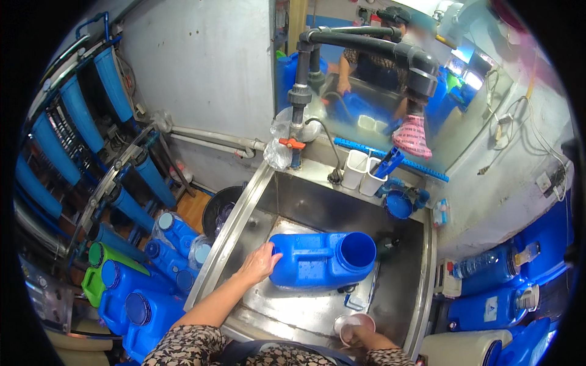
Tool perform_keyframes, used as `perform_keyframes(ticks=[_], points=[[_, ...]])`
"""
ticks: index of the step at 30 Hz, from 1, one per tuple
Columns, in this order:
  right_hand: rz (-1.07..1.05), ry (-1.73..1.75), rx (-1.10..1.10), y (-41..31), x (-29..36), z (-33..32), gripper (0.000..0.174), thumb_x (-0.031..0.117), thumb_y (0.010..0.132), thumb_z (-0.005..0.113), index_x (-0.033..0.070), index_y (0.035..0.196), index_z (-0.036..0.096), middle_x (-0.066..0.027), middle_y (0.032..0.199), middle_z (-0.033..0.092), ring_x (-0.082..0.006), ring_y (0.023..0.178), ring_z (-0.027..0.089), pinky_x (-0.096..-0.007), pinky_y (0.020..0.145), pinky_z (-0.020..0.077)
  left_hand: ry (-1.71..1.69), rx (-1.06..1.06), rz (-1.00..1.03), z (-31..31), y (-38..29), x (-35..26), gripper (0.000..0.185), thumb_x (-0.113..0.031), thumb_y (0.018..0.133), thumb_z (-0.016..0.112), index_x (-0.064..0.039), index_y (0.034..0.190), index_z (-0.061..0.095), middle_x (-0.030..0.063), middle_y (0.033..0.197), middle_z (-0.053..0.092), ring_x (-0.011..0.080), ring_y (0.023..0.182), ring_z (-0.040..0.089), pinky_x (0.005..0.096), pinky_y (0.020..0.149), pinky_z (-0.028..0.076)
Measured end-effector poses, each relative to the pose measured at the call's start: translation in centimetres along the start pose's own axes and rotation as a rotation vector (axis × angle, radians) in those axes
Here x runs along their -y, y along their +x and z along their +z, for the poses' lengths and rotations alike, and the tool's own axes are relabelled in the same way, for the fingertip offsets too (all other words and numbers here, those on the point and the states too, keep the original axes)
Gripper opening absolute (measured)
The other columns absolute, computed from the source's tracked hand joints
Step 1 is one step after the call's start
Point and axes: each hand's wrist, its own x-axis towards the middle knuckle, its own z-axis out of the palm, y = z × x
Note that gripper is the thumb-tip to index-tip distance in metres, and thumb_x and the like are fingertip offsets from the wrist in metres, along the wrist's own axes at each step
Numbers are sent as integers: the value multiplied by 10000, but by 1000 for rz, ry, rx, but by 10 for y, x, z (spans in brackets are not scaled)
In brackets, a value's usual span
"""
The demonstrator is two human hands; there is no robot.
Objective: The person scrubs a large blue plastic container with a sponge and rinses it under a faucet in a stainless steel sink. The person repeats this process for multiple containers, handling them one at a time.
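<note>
A blue plastic jerrycan (pixel 316 274) lies on its side over the steel sink basin (pixel 284 311), its wide, uncapped mouth facing right and its body wet with drops. My left hand (pixel 261 265) grips the can's left end, thumb on top and the fingers partly hidden. Low in the sink, my right hand (pixel 359 336) has its fingers over the rim of a pale pink cup (pixel 370 322); the cup's near side is hidden by the hand. A small blue and clear object (pixel 356 302) lies in the basin between can and cup.
Capped blue jerrycans (pixel 137 309) and a green one (pixel 94 274) crowd the left. More containers (pixel 485 311) line the right. A dark pipe with a pink-wrapped outlet (pixel 412 137) overhangs the sink's back. White holders (pixel 355 169) stand on the back ledge below a mirror (pixel 366 105).
</note>
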Motion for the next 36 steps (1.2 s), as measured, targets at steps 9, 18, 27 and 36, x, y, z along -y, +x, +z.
perform_keyframes(ticks=[9, 18, 27, 36], points=[[-323, 968, -315, -119, 82, -215, 292, 191, 852, 568, 92, 1078, 725, -104, 1106, 694, -174, 997, 605, -307, 898, 473, 200, 252, -355, -10, 31, -8, 672, -576, 939, 408, 23, 929, 713, 274, 968, 678, 422, 934, 660, 498, 837, 503], [-272, 287, -1687, -63, 230, -299, 622, -74, 655, 595, 40, 1266, 555, -222, 1289, 549, -426, 1256, 459, -487, 1032, 381, -437, 58, -304, 49, 62, 23, 548, -456, 1015, 317, -73, 1151, 685, 164, 1199, 654, 306, 1207, 557, 378, 1027, 404], [140, 230, -1799, -34, 183, -302, 501, -104, 704, 547, 75, 1161, 652, -192, 1234, 617, -433, 1224, 516, -455, 1036, 426, -623, -73, -165, 63, 53, 39, 480, -373, 1011, 341, -58, 1140, 680, 165, 1192, 651, 316, 1154, 580, 376, 1020, 410], [-369, 17, -1623, -49, 195, -213, 365, -85, 624, 610, 79, 937, 705, -108, 1053, 694, -344, 1091, 639, -418, 939, 523, -493, -96, -125, 63, 57, 37, 439, -387, 997, 361, -107, 1128, 673, 148, 1132, 669, 342, 1095, 601, 419, 957, 445]])
